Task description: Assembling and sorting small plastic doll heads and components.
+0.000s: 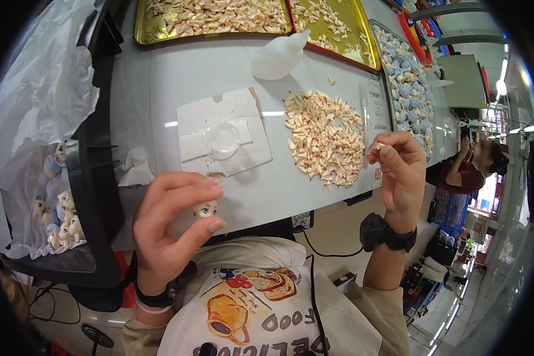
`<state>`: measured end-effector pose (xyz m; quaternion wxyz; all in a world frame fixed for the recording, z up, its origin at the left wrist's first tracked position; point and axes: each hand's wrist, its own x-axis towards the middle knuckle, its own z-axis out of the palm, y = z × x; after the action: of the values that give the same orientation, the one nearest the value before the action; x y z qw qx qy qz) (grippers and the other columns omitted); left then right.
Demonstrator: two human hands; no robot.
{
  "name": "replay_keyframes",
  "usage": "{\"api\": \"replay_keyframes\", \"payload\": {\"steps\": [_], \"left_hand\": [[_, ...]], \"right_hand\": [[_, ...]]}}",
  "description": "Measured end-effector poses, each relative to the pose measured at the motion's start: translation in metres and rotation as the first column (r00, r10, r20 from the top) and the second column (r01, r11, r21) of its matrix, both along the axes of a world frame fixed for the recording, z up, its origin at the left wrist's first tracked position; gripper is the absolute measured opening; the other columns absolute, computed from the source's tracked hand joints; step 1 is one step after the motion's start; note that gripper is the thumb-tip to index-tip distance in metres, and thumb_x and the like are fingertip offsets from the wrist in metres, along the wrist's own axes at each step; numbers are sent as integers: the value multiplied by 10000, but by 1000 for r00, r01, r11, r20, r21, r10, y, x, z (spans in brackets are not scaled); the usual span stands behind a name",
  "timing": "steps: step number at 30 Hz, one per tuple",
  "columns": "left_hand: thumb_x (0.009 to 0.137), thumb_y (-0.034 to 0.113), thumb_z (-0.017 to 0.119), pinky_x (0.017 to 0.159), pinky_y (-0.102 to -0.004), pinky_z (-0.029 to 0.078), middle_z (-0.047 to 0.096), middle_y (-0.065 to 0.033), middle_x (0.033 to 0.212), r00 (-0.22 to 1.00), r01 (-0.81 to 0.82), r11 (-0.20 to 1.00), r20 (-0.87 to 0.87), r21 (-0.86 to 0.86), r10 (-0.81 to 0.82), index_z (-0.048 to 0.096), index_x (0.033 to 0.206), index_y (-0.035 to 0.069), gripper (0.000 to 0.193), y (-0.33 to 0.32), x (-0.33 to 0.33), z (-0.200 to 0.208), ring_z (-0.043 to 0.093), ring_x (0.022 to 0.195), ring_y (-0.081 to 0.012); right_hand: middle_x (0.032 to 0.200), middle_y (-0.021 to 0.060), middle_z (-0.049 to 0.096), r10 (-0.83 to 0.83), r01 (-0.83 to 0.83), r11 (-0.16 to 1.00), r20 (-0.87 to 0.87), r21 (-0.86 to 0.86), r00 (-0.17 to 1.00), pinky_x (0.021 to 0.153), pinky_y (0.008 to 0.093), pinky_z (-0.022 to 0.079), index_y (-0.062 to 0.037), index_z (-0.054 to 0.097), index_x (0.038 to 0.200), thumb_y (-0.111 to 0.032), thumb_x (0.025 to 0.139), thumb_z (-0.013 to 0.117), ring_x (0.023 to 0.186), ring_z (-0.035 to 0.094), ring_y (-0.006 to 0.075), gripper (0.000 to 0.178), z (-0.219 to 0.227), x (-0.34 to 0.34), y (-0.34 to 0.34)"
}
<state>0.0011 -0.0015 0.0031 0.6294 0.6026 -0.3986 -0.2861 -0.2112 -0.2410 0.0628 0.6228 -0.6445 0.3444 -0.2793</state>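
Between the thumb and fingers of my left hand (167, 228) is a small cream doll head (206, 209) with painted blue eyes. My right hand (402, 175) pinches a tiny cream piece (380, 146) between thumb and fingertips, right of a pile of small pointed cream pieces (326, 139) with reddish marks. Ahead of my left hand, a shallow clear round dish (221, 141) rests on a white card (193, 115) on the table. The two hands are well apart, the doll head over the table's near edge.
Farther off stand a white squeeze bottle (276, 59), a gold tray (140, 26) and a red-edged tray (372, 50) of similar pieces. A tray of light-blue and cream parts (404, 89) lies right. Left is a black plastic-lined bin (98, 207) with figures. Another person (469, 169) sits far right.
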Motion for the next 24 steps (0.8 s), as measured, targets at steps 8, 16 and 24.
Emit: {"api": "replay_keyframes", "payload": {"steps": [8,16,24], "left_hand": [[729,-40,699,807,-293,460,549,-126,1057,999,16,1000,-48,-19,-17,616,848,10,154,3,0,-7,571,964,-204],[773,-69,642,826,-273,521,483,-152,1180,964,89,993,-244,-83,-107,575,1059,-20,298,2,0,-4,558,1054,-200],[780,-112,592,808,-296,533,444,-182,1191,932,123,992,-340,-26,-124,524,1072,-60,304,6,3,-4,597,1001,-237]], "right_hand": [[877,44,581,-29,17,968,-43,-252,999,701,212,422,5,600,902,63,756,682,789,525,90,178,1,25,20],[843,63,617,122,-163,877,-119,-451,985,693,225,432,15,639,851,68,746,675,752,547,113,123,1,83,49],[813,67,616,189,-305,644,-241,-701,952,653,295,443,-37,655,810,67,661,699,736,572,224,187,-20,111,65]]}}
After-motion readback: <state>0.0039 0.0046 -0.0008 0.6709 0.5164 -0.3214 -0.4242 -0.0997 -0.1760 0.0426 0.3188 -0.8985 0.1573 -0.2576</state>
